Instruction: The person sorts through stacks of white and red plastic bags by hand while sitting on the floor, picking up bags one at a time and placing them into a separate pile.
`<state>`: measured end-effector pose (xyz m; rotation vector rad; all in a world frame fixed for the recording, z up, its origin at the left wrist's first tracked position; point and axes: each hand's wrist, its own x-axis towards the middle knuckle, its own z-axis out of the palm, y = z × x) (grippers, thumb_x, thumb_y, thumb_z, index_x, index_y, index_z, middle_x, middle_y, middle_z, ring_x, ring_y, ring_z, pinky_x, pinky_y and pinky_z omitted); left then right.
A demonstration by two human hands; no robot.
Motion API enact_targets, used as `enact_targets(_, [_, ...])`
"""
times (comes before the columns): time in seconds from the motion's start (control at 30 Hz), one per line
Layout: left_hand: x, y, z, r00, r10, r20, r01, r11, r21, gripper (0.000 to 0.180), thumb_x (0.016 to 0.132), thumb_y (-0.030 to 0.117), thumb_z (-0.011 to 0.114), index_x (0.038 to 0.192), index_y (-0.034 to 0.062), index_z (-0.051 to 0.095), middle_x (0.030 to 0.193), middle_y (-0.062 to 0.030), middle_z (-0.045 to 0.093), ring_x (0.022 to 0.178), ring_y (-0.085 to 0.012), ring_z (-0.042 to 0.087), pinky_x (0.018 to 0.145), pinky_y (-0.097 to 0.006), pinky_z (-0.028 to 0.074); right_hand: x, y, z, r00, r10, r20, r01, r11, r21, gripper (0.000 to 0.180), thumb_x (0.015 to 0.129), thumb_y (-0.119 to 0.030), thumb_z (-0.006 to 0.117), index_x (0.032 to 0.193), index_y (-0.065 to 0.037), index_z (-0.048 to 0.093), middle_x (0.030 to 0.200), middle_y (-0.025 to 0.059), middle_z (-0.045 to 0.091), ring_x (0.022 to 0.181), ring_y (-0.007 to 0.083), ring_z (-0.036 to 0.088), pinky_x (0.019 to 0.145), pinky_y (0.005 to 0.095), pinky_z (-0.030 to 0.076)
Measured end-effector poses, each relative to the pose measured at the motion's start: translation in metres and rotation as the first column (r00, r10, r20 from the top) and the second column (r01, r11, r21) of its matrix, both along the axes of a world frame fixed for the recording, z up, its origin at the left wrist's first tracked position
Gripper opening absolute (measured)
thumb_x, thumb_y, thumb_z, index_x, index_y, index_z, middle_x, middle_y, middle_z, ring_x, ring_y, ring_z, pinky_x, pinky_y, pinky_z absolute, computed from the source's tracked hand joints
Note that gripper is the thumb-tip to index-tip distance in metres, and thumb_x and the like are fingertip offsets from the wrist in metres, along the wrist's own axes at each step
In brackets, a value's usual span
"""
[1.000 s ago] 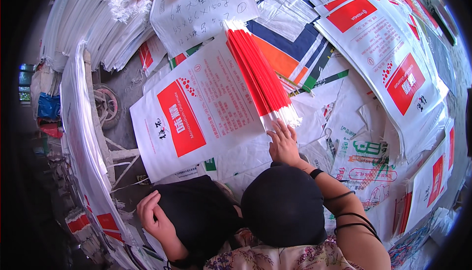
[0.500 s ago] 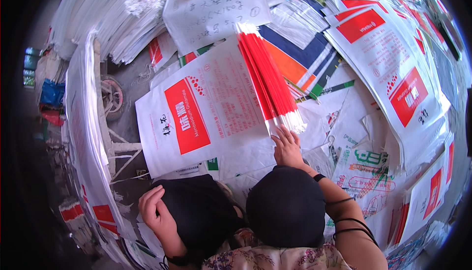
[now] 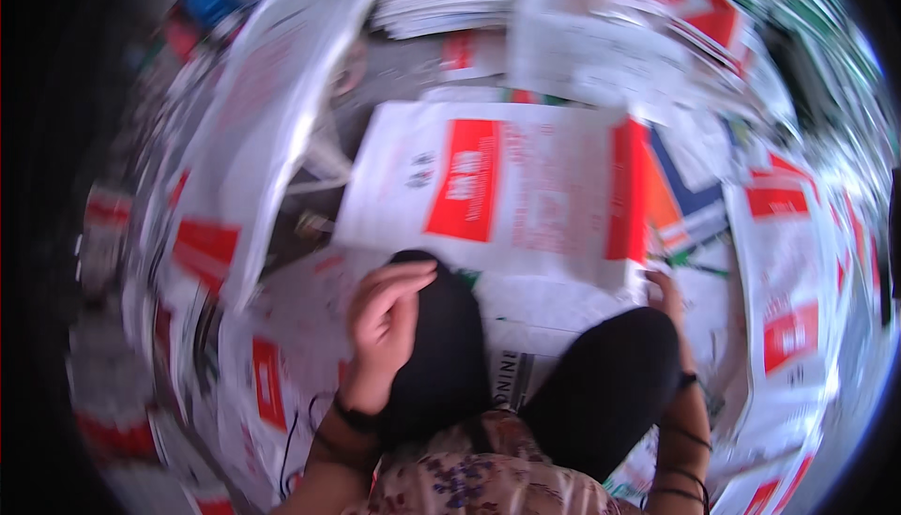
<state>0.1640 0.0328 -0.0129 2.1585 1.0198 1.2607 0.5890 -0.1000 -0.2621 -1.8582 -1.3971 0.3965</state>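
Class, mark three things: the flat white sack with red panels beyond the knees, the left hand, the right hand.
Flat white sack with red panels [image 3: 472, 204], head view: its left red panel.
Left hand [image 3: 383, 318], head view: mid-hand.
Right hand [image 3: 665, 295], head view: visible middle.

The person wore a pale top [image 3: 469, 489] with a print of small flowers in purple-blue and dull red, and plain black trousers [image 3: 601, 393] that covered both knees. A black band [image 3: 359, 418] circled the wrist below the bare left hand [image 3: 383, 318]. Below the bare right hand [image 3: 666, 297] sat another dark band [image 3: 690, 380], with thin black cords [image 3: 685, 435] looped around the forearm, slightly blurred.
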Motion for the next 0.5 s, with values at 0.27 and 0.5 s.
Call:
enact_targets(0.27, [-0.143, -0.006, -0.153, 0.876, 0.482, 0.035, -0.332, 0.653, -0.681, 0.025, 0.098, 0.010, 0.055, 0.119, 0.0020, 0.067, 0.113, -0.0105, 0.070, 0.100, -0.0179, 0.067, 0.092, -0.030, 0.050, 0.041, 0.022, 0.243, 0.981, -0.070, 0.182, 0.045, 0.989, 0.138, 0.030, 0.097, -0.009, 0.052, 0.123, 0.002, 0.064, 0.121, 0.0160, 0.067, 0.116, 0.0259, 0.062, 0.100, 0.0399, 0.049])
enact_targets(0.5, [-0.294, -0.160, -0.318, 0.555, 0.608, -0.568, -0.823, 0.297, -0.485, 0.026, 0.089, 0.014, 0.058, 0.110, 0.0050, 0.070, 0.106, -0.0190, 0.070, 0.101, -0.0339, 0.067, 0.092, -0.044, 0.051, -0.083, 0.058, 0.354, 0.930, 0.061, 0.361, -0.163, 0.952, 0.259, 0.033, 0.100, -0.015, 0.047, 0.122, 0.002, 0.064, 0.113, 0.0154, 0.068, 0.112, 0.0249, 0.064, 0.097, 0.0393, 0.050])
